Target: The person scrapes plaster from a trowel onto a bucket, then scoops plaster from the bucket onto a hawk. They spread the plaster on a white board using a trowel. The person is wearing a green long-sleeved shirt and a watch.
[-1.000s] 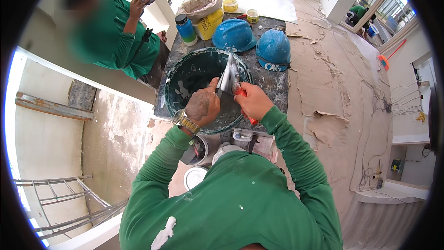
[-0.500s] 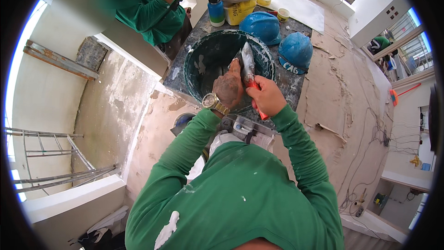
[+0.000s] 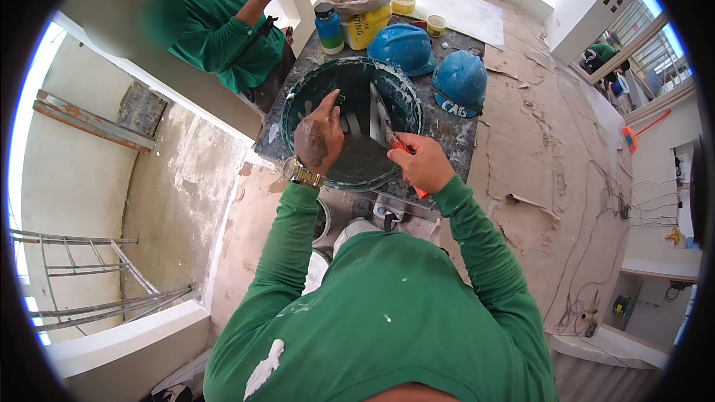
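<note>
A large dark green tub (image 3: 407, 108) stands in front of me, its walls smeared with pale plaster and wet grey stuff at the bottom. My right hand (image 3: 426, 164) is closed round the red handle of a putty knife (image 3: 380, 120). The metal blade points away from me inside the tub, near its right wall. Over the left part of the tub hovers my left hand (image 3: 319, 138), with a watch on the wrist. Its index finger is stretched forward and the other fingers are partly hidden. It is apart from the blade and holds nothing I can see.
Two blue helmets (image 3: 402, 50) (image 3: 459, 82), a blue-green bottle (image 3: 328, 30) and a yellow bag (image 3: 366, 26) sit on the dark slab (image 3: 456, 141). A co-worker (image 3: 216, 22) in green stands at the far left, holding a flat thing. Cables (image 3: 588, 275) trail over the floor at right.
My left hand has left the blade and moved left, its index finger now extended. The white material along the blade no longer shows. My right hand still grips the handle.
</note>
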{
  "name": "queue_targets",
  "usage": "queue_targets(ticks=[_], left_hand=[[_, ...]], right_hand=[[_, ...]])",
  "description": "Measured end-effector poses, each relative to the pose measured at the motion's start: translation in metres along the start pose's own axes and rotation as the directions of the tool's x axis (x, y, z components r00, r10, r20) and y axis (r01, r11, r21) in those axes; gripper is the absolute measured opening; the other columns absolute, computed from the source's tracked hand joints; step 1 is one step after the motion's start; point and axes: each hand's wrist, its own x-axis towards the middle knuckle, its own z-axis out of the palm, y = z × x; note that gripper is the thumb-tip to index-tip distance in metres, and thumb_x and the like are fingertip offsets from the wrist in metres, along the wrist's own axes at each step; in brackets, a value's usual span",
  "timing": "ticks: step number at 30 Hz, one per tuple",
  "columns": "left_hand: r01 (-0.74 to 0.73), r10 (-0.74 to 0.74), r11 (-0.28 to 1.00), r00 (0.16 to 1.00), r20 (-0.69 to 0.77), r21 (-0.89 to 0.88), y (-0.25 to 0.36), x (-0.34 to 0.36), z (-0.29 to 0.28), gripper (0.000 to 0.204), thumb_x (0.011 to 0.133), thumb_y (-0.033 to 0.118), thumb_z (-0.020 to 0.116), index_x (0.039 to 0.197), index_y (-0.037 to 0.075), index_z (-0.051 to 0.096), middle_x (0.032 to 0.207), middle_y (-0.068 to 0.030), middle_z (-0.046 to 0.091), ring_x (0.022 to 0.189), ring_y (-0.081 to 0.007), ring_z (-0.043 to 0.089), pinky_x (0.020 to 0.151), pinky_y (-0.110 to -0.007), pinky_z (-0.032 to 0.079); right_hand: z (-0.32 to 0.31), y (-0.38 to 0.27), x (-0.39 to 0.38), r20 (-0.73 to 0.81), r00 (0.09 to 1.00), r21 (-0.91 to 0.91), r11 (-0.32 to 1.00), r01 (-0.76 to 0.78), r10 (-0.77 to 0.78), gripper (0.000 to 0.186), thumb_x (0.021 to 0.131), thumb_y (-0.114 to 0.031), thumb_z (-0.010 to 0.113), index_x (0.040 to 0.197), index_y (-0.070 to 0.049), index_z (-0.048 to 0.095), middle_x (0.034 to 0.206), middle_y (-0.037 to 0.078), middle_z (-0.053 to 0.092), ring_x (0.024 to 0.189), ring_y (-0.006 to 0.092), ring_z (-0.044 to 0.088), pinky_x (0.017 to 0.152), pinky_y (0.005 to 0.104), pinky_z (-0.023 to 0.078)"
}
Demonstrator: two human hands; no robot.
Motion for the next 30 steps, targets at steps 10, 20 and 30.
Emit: queue_targets(ticks=[10,20,30], left_hand=[[-0.241,0.253,0.965,0.959,-0.129,0.099,0.028,-0.040,-0.016,0.038,0.098,0.009,0.057,0.136,0.010,0.060,0.144,-0.0091,0.056,0.141,-0.0378,0.042,0.118,-0.051,0.025],[-0.240,0.233,0.967,0.969,-0.087,-0.083,0.008,-0.015,0.040,0.039,0.094,0.007,0.059,0.133,0.005,0.060,0.134,-0.0149,0.062,0.126,-0.0341,0.058,0.106,-0.041,0.047],[-0.305,0.308,0.950,0.950,0.052,-0.069,0.019,-0.034,0.050,0.051,0.093,0.008,0.058,0.144,0.010,0.051,0.147,-0.0144,0.051,0.139,-0.0434,0.041,0.115,-0.050,0.032]], right_hand=[[0.010,0.015,0.023,-0.164,0.986,0.000,0.999,0.038,-0.037,0.040,0.080,-0.009,0.065,0.118,0.001,0.060,0.093,0.019,0.069,0.083,0.0333,0.068,0.079,0.0405,0.053],[0.013,-0.005,0.002,-0.117,0.985,-0.431,0.900,0.068,-0.130,0.026,0.082,-0.016,0.064,0.101,0.001,0.056,0.082,0.026,0.064,0.083,0.0491,0.060,0.073,0.0505,0.049],[0.016,-0.001,-0.005,-0.252,0.944,-0.284,0.949,0.138,-0.213,0.023,0.081,-0.012,0.064,0.097,0.002,0.054,0.081,0.025,0.062,0.079,0.0468,0.061,0.069,0.0486,0.047]])
